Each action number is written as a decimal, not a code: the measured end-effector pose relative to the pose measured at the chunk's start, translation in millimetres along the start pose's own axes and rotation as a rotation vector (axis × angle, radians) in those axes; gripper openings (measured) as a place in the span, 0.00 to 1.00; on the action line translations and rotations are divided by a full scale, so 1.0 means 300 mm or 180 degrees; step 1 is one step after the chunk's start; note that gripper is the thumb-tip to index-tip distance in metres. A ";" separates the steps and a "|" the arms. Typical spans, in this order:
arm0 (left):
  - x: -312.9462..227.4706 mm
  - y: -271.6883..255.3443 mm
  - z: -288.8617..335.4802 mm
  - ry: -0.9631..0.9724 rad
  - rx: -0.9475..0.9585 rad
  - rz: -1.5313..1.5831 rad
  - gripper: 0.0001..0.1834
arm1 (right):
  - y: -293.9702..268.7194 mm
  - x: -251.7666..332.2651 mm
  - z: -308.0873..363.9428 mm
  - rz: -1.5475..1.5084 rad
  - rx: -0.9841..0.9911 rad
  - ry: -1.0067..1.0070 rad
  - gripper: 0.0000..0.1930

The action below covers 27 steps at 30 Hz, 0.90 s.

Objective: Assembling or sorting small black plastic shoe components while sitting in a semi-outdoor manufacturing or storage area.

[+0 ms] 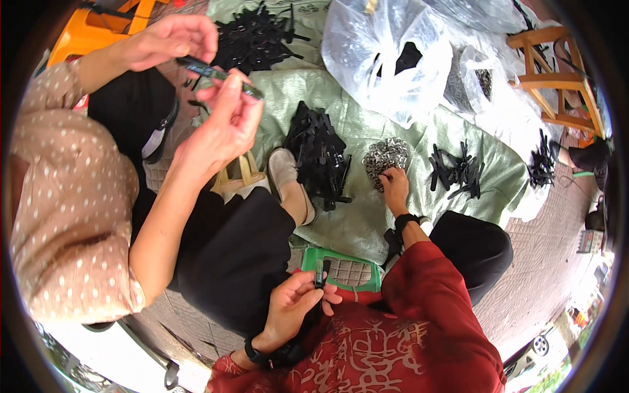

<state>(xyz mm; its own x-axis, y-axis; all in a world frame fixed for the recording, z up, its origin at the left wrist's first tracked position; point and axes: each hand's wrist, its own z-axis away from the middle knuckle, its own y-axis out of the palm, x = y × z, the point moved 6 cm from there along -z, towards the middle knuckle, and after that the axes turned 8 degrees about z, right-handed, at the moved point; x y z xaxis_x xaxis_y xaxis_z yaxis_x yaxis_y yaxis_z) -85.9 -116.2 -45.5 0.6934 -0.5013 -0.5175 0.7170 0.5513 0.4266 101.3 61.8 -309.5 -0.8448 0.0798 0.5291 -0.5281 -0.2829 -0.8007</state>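
Note:
My left hand (295,302), in front of my red shirt, pinches a short black strap (319,274) upright between thumb and fingers. Farther out, my right hand (395,191) reaches into a pile of small silver metal buckles (385,156) on the green sheet. Its fingers are bent together at the near edge of the pile; what they hold is too small to make out. A large heap of black straps (318,154) lies left of the buckles, and a smaller group of black straps (457,170) lies to their right.
At my left, a person in a dotted blouse (72,216) holds a black strap (219,77) in both hands. Clear plastic bags (386,52) lie at the back. A wooden stool (557,82) stands far right, a green stool (354,268) close before me.

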 end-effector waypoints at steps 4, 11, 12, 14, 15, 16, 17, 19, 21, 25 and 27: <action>0.009 0.016 0.002 -0.0037 0.0205 0.0258 0.14 | -0.023 -0.070 -0.004 -0.0859 -0.0106 0.0417 0.07; -0.004 0.047 0.011 0.0479 0.0510 0.0035 0.13 | -0.180 0.126 0.051 -0.3143 0.0610 0.0411 0.04; -0.004 0.051 0.014 0.0527 0.0574 0.0032 0.13 | -0.215 0.179 0.073 -0.3408 0.0736 0.0195 0.04; 0.008 0.072 0.011 0.0579 0.0703 -0.0089 0.13 | -0.275 0.251 0.117 -0.3564 0.1141 0.0023 0.06; 0.009 0.086 0.013 0.0586 0.0790 -0.0131 0.13 | -0.315 0.297 0.148 -0.3698 0.1299 -0.0127 0.08; 0.006 0.093 0.023 0.0627 0.0846 -0.0143 0.13 | -0.353 0.354 0.181 -0.3885 0.1473 -0.0300 0.08; 0.007 0.094 0.031 0.0635 0.0870 -0.0187 0.13 | -0.390 0.410 0.219 -0.3928 0.1655 -0.0405 0.08; 0.002 0.101 0.041 0.0673 0.0951 -0.0245 0.12 | -0.459 0.501 0.294 -0.3944 0.1910 -0.0607 0.09; -0.001 0.115 0.050 0.0637 0.1096 -0.0120 0.12 | -0.514 0.551 0.358 -0.3927 0.2152 -0.0811 0.10; -0.004 0.116 0.047 0.0523 0.1176 0.0227 0.11 | -0.596 0.606 0.448 -0.3671 0.2262 -0.0919 0.09; -0.005 0.116 0.041 0.0536 0.1191 0.0285 0.10 | -0.615 0.615 0.469 -0.3621 0.2280 -0.0971 0.08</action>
<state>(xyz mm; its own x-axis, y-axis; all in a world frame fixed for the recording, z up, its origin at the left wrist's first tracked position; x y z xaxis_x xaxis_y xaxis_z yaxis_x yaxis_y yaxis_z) -61.0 -104.4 -20.7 0.7550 -0.3292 -0.5670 0.6525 0.2919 0.6993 54.9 -5.8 -24.5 0.1198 0.4119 0.9033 -0.6713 -0.6368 0.3794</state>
